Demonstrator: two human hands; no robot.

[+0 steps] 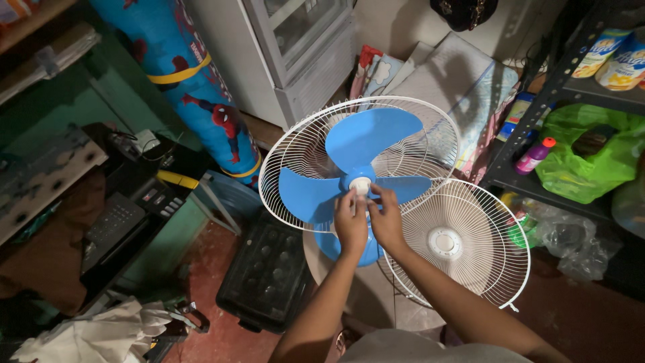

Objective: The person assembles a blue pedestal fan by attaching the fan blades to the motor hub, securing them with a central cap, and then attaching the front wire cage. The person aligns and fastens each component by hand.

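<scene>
A stand fan sits in front of me with its front guard off. Its blue three-blade propeller (366, 144) rests inside the white wire rear guard (289, 151). Both of my hands meet at the white hub cap (361, 184) in the blade's centre. My left hand (351, 222) pinches it from the lower left. My right hand (388, 218) touches it from the lower right. The detached white front guard (463, 242) leans beside the fan, to the right. The blue motor housing (329, 245) shows below my hands.
A black crate (269, 275) lies on the red floor at lower left. A rolled blue patterned mat (201, 94) leans at the back left beside a white cabinet (295, 54). A dark metal shelf (571, 101) with a green bag and bottles stands right.
</scene>
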